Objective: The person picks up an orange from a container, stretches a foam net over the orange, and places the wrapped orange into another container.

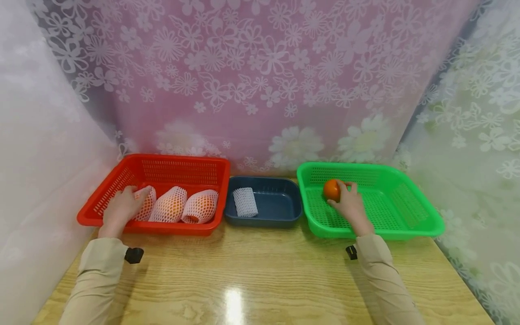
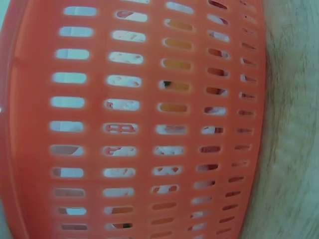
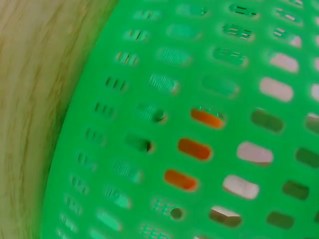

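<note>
In the head view, my left hand (image 1: 121,206) reaches over the front wall of the red basket (image 1: 170,228) and holds the leftmost orange in a white foam net (image 1: 147,205). Its fingertips are partly hidden behind that fruit. Two more netted oranges, a middle one (image 1: 169,205) and a right one (image 1: 201,206), lie beside it. Over in the green basket (image 1: 373,232), my right hand (image 1: 351,204) grips a bare orange (image 1: 331,190) between thumb and fingers. Basket walls block most of both wrist views; the bare orange (image 3: 195,149) shows through slots in the right one.
Between the baskets stands a dark blue tray (image 1: 280,205) with an empty white foam net (image 1: 245,201) at its left side. All three containers are on a wood-grain table (image 1: 195,275). Flowered curtains (image 1: 260,90) hang behind and at both sides.
</note>
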{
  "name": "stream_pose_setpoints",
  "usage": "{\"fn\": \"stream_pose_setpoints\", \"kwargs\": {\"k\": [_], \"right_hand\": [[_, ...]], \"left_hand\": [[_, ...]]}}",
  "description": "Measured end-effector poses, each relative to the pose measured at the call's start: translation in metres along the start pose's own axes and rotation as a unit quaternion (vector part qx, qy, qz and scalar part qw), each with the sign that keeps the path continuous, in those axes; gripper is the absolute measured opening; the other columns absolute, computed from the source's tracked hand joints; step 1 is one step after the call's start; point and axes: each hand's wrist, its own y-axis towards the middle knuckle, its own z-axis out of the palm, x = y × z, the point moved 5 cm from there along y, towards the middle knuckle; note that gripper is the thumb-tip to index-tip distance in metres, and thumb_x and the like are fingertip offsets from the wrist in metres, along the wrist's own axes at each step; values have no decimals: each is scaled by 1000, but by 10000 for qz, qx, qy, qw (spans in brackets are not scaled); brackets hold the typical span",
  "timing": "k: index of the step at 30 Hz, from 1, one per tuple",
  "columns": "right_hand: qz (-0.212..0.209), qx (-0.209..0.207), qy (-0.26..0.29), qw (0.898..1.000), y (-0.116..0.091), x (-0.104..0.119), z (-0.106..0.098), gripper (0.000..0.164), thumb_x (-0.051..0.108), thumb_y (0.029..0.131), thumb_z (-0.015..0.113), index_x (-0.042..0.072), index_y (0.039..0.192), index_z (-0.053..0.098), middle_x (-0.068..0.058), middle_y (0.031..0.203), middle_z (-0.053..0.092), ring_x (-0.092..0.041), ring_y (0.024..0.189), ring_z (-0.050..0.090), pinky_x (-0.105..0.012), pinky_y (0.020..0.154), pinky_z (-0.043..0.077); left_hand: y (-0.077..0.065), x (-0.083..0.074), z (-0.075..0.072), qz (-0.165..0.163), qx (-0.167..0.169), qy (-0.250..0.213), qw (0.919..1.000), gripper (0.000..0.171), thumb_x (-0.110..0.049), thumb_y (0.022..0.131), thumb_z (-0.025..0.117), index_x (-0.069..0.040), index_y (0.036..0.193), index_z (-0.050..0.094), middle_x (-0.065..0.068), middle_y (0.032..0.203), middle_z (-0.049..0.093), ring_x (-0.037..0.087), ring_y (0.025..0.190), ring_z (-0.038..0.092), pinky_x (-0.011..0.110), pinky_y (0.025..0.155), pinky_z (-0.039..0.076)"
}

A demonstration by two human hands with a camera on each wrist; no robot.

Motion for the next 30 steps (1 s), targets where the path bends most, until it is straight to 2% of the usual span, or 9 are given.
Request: {"fn": "stream_pose_setpoints", "kwargs": {"k": [5, 9, 13, 18, 19, 23, 25, 26, 30], "right_hand": [[126, -47, -83, 9999, 0, 3, -2, 76, 17, 96, 70, -9, 152, 26, -39, 153, 19, -62, 120, 44, -69, 93, 44], [68, 12, -168, 9998, 0, 6, -2, 74, 15, 96, 71, -8, 151, 27, -40, 148, 28, -60, 115, 50, -67, 91, 46], [91, -66, -193, 9998, 0, 5, -3, 74, 14, 94, 73, -5, 152, 30, -40, 141, 30, -60, 105, 53, -66, 85, 48], [80, -58, -64, 9999, 0, 2, -2, 76, 14, 91, 77, -10, 145, 29, -42, 137, 37, -60, 113, 51, -67, 90, 46], [79, -41, -39, 10000, 0, 1, -1, 76, 15, 90, 78, -11, 143, 29, -41, 136, 39, -59, 115, 50, -68, 91, 45], [152, 30, -25, 9999, -1, 1, -1, 78, 15, 90, 78, -13, 142, 28, -42, 133, 41, -59, 117, 49, -67, 93, 44], [225, 59, -78, 9997, -1, 1, -1, 79, 17, 90, 78, -15, 142, 28, -43, 133, 38, -60, 116, 48, -67, 92, 45], [259, 64, -95, 9996, -2, 1, -1, 80, 18, 90, 77, -16, 143, 28, -43, 132, 37, -60, 115, 48, -68, 92, 45], [303, -35, -89, 9995, -5, 5, -6, 81, 21, 91, 76, -17, 144, 29, -43, 131, 33, -61, 108, 51, -67, 87, 48]], "left_hand": [[-4, -2, -9, 88, -959, -560, 9938, 75, -52, 106, 37, 12, 146, 36, 42, 144, 38, 60, 127, 36, 73, 107, 30], [-16, -10, -20, 238, -1756, -1087, 9782, 61, -42, 107, 42, 6, 145, 43, 37, 142, 44, 56, 127, 39, 71, 107, 29], [-34, -33, -31, 673, -2196, -1531, 9611, 52, -35, 107, 46, 1, 144, 49, 31, 141, 49, 52, 128, 42, 70, 107, 30], [-57, -76, -35, 1468, -2423, -1836, 9413, 44, -31, 107, 49, -1, 139, 56, 27, 138, 55, 47, 124, 48, 67, 105, 35], [-61, -84, -34, 1616, -2465, -1864, 9372, 43, -31, 107, 50, -1, 137, 57, 25, 136, 57, 47, 118, 51, 65, 101, 39], [-75, -113, -23, 2108, -2466, -1986, 9248, 39, -29, 106, 53, -2, 133, 61, 23, 132, 61, 44, 115, 54, 61, 97, 42], [-80, -125, -15, 2257, -2378, -2071, 9217, 38, -30, 106, 54, -3, 131, 63, 21, 132, 62, 43, 115, 55, 60, 96, 43], [-82, -131, -11, 2316, -2300, -2102, 9216, 38, -31, 106, 54, -4, 131, 63, 20, 133, 61, 42, 121, 54, 63, 102, 39], [-92, -153, 5, 2606, -1955, -2271, 9178, 37, -31, 105, 56, -7, 131, 63, 16, 133, 62, 38, 122, 54, 61, 104, 40]]}}
